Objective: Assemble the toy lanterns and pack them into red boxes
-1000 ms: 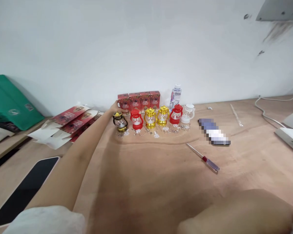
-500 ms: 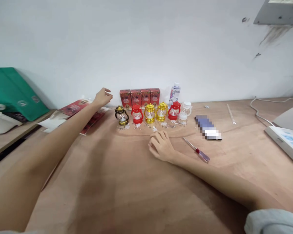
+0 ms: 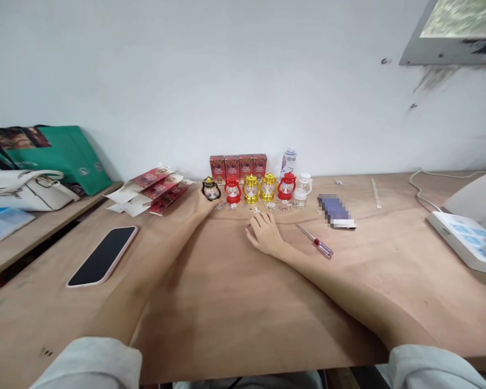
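Left hand (image 3: 205,203) touches the black lantern (image 3: 211,189), finger spread partly hidden.

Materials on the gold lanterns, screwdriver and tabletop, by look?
Gold lanterns: probably metal-coated plastic, going by the glossy bright highlights; could be metal. Screwdriver: shaft grey and shiny, likely steel; handle see-through, likely plastic. Tabletop: fairly matte wood or plywood, judging by the brown streaked grain.

The left hand (image 3: 206,202) is touching the leftmost, black lantern (image 3: 211,190), the right hand (image 3: 264,233) resting on the tabletop (image 3: 227,308).
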The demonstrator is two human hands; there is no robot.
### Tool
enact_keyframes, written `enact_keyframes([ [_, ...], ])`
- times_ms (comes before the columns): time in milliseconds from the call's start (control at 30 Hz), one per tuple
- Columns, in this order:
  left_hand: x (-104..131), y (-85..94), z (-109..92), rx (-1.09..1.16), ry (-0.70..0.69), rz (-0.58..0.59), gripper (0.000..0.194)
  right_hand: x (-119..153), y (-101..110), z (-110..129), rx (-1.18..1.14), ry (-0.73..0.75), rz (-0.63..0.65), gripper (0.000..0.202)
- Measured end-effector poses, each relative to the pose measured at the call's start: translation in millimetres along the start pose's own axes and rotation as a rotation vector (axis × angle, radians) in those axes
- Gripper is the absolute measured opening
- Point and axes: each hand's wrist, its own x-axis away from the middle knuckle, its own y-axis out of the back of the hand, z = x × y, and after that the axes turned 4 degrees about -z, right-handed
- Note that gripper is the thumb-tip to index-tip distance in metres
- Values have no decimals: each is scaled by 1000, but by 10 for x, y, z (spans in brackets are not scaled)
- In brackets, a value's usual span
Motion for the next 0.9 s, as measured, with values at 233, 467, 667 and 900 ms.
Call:
enact_keyframes([
  [233,-45,-20,-49,-87,-45,-228,52,6,-19,3,-22,9,-134,13],
  [467,474,338,-199,-253,-517,-163,52,78,-36,-23,-56,237,-368,48],
  [667,742,428,-220,-286,-883,54,42,66,-35,10,-94,238,-230,55],
  [900,1105,212,-330,-273,-1003,378,42,19,23,71,-109,153,-131,50],
])
